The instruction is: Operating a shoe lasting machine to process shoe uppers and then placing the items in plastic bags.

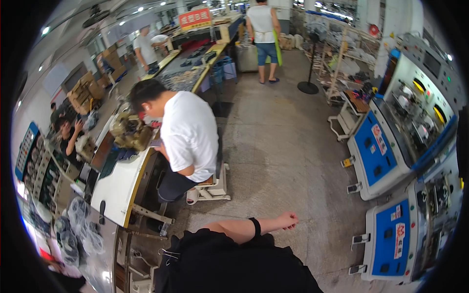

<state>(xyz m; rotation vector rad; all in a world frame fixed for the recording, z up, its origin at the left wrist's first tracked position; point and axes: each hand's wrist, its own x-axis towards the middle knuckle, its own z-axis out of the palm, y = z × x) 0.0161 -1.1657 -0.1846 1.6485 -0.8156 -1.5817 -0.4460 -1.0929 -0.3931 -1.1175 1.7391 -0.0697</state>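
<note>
My left hand [288,220] is out in front of my body, its forearm crossing from left to right above my black clothing [234,263]. A black band [255,227] circles the wrist. The fingers look curled in, and no object shows in them. Beneath the hand is the grey concrete floor [312,205]; the hand touches nothing that I can see. My right hand is out of the picture. Metal wire clips [169,255] hang on the black clothing at the left.
A person in white [190,132] sits close ahead-left at a sewing machine [129,131] on a white table [115,195]. Blue-and-white machines [373,149] line the right side. Farther off are a standing person [264,29], a pole stand [308,88] and a conveyor line [188,73].
</note>
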